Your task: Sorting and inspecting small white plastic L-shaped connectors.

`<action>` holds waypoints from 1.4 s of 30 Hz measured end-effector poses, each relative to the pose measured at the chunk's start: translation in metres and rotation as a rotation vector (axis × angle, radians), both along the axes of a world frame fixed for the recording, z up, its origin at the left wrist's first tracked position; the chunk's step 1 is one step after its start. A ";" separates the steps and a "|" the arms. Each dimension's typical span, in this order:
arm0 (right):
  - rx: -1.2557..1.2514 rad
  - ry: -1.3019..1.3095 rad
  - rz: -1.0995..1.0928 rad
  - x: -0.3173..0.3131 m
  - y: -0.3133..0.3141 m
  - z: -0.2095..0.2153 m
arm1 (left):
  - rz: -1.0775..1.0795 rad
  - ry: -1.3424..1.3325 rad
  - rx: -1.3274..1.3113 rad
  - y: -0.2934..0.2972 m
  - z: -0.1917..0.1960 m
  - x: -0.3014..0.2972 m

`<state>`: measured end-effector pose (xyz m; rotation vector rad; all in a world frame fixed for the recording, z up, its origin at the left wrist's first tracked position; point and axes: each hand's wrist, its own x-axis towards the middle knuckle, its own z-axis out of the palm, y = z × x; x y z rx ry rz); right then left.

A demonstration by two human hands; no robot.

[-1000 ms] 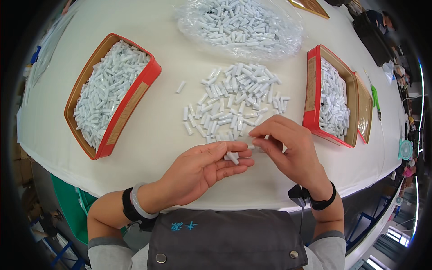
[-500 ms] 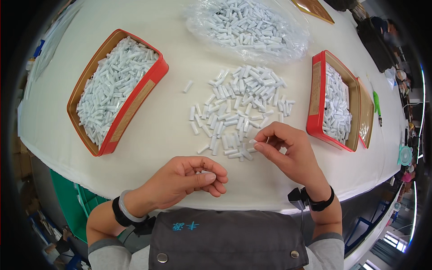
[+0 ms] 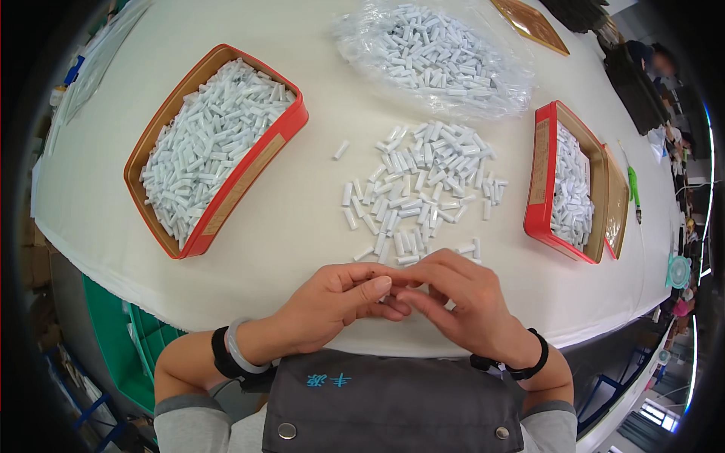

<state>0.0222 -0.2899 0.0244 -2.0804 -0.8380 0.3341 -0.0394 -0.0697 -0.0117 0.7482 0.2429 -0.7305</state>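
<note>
My left hand [image 3: 343,302] is curled with its thumb against the fingers; a sliver of a small white tube shows between them. My right hand [image 3: 461,298] meets its fingertips in a pinch, and whatever lies in that pinch is hidden by the fingers. Just beyond both hands, a loose pile of small white tubes [image 3: 423,181] spreads over the pale table. A red tin box [image 3: 208,234] heaped with the same tubes stands at the left. Another red tin box [image 3: 538,192], also holding tubes, is at the right.
A clear plastic bag [image 3: 362,53] of white tubes lies at the far side. Behind it is a gold lid [image 3: 532,26]. Right of the right box are another gold lid [image 3: 617,204] and a green-handled tool [image 3: 633,181]. A green crate [image 3: 113,332] stands below the table's left edge.
My right hand has moved left and nearer with a white piece, from the pile's near edge to my left fingertips. The view has shifted slightly.
</note>
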 end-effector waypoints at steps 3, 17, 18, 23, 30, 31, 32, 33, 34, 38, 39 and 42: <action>-0.118 -0.279 -0.109 0.020 -0.010 -0.013 | 0.019 0.014 0.112 0.021 -0.001 -0.011; -0.211 -0.200 -0.052 0.035 0.000 -0.018 | 0.089 0.038 0.164 0.039 0.004 -0.010; -0.183 -0.202 -0.041 0.035 0.003 -0.017 | 0.079 0.035 0.163 0.040 0.004 -0.011; -0.136 -0.248 0.065 0.032 0.011 -0.015 | 0.088 0.023 0.169 0.039 0.002 -0.018; -0.172 -0.411 0.260 0.027 0.020 -0.028 | 0.094 0.019 0.142 0.036 -0.005 -0.027; -0.190 -0.419 0.273 0.028 0.020 -0.029 | 0.097 0.008 0.151 0.035 -0.006 -0.027; -0.183 -0.431 0.271 0.032 0.021 -0.030 | 0.090 0.013 0.134 0.035 -0.007 -0.026; -0.171 -0.452 0.282 0.039 0.023 -0.030 | 0.081 0.017 0.118 0.036 -0.007 -0.022; -0.166 -0.463 0.294 0.040 0.023 -0.032 | 0.079 0.016 0.118 0.035 -0.006 -0.022; -0.119 -0.504 0.297 0.045 0.032 -0.027 | 0.097 0.001 0.138 0.037 -0.001 -0.025; -0.114 -0.481 0.279 0.041 0.030 -0.021 | 0.119 -0.023 0.135 0.038 0.001 -0.029; -0.026 -0.402 0.230 0.033 0.030 -0.009 | 0.122 -0.029 0.083 0.028 -0.006 -0.036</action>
